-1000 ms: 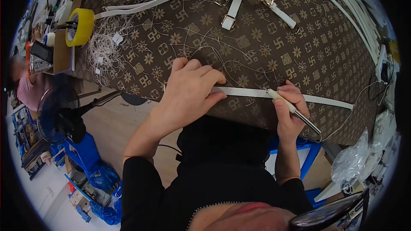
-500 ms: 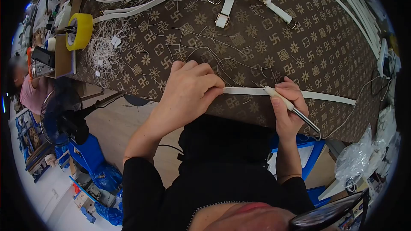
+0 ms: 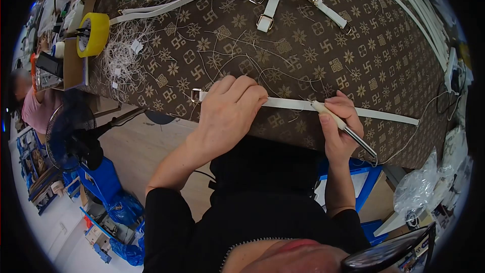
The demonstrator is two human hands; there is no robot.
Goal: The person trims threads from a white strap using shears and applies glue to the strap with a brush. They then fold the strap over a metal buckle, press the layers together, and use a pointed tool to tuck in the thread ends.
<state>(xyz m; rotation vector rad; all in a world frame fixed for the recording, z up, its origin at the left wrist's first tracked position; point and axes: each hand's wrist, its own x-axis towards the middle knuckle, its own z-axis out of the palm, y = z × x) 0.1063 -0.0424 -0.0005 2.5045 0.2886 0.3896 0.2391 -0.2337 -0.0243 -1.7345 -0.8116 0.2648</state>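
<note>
A narrow white strap [image 3: 288, 103] lies across the front of the cloth-covered table, a metal buckle [image 3: 196, 95] at its left end. My left hand [image 3: 227, 108] is closed over the strap just right of the buckle, thumb and fingers pinching it. In my right hand [image 3: 341, 126] is a corded thread-burning pen [image 3: 339, 121], white at the front and silver behind. Its fine tip points left, right by the upper edge of the strap. Behind my right hand the strap runs on to its pointed right end.
Loose threads [image 3: 124, 53] pile at the left beside yellow tape [image 3: 93, 35]. Several buckled white straps [image 3: 273, 5] lie at the back, and a bundle of straps [image 3: 419, 5] hangs along the right. A black fan [image 3: 76, 136] and a person [image 3: 40, 108] are at the left.
My left hand has shifted slightly right along the strap, its fingers now lying over it, and the buckle has come into view. My right hand and the pen stay put.
</note>
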